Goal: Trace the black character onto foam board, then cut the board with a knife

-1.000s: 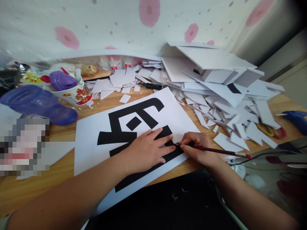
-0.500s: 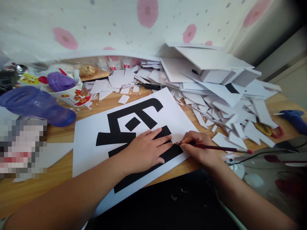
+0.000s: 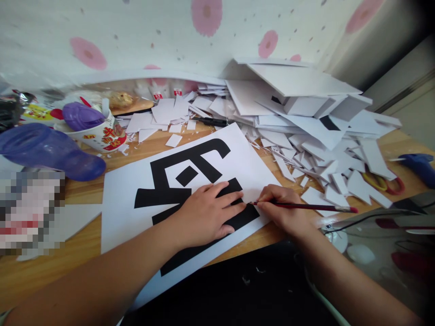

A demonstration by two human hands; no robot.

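Observation:
A white sheet point(image 3: 124, 185) printed with thick black strokes lies at a slant on the wooden table. My left hand point(image 3: 210, 213) rests flat on it, fingers spread across a black bar. In my right hand point(image 3: 280, 208) is a dark red pencil point(image 3: 312, 207), pinched near its tip, its eraser end pointing right. The pencil's tip meets the edge of the black bar, just right of my left fingertips. My left palm hides part of the printed strokes.
White board scraps point(image 3: 322, 167) are heaped behind and to the right, with scissors point(image 3: 384, 184) and a blue glue gun point(image 3: 416, 165) beside them. A black cutter point(image 3: 210, 121) lies behind the sheet. At the left are a paper tub point(image 3: 108, 136) and a blue-purple plastic container point(image 3: 54, 149).
Both hands stay almost in place. The right hand and pencil have shifted very slightly, with the pencil's eraser end a little higher. The view has moved a touch.

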